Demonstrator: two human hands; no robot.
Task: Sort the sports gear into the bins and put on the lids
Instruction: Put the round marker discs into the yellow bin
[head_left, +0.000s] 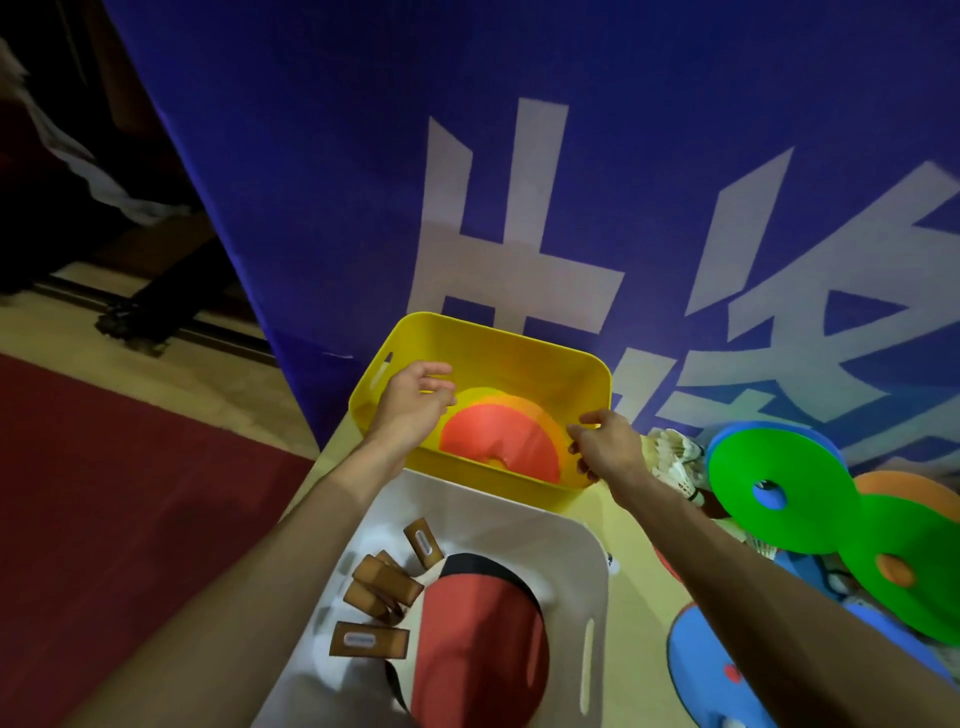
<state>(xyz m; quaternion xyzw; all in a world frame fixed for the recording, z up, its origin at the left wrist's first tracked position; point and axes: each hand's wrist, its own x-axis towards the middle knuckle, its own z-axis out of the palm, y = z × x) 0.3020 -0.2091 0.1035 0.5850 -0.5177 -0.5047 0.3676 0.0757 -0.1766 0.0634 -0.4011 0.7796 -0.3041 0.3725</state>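
on pale yellow surface (638, 545), blue banner (311, 182) behind, left hand (410, 405) loose, right hand (605, 447) gripping yellow bin (483, 479)

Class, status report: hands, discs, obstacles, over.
Left hand open over yellow bin. Right hand at its right rim, grip unclear. Discs stacked inside. Green discs outside, right.

Yellow bin (519, 358): 1. White bin (566, 545): 1. Green discs (789, 462): 2. Red paddle (483, 639): 1. Wooden blocks (387, 579): 5, perhaps more beneath the pile.
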